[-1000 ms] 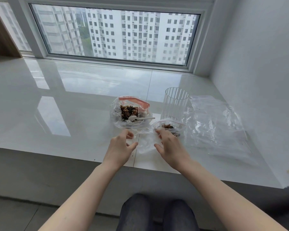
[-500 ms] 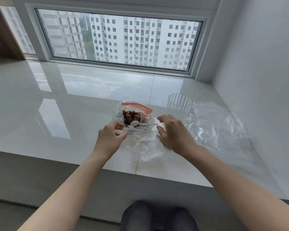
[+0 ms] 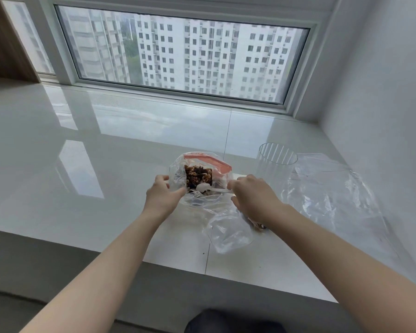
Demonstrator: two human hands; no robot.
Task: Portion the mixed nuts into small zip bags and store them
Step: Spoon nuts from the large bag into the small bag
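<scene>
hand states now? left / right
Left hand: grips the near rim of the big nut bag.
Right hand: grip closed on the white spoon handle.

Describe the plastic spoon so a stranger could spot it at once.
Start at the wide window, then drop to the white ledge below. In the open nut bag with the red zip strip lies the white spoon, handle pinched by the right hand; it is the only utensil.

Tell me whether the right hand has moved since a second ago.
Yes. The right hand went from the small bag away toward the window, to the spoon handle.
</scene>
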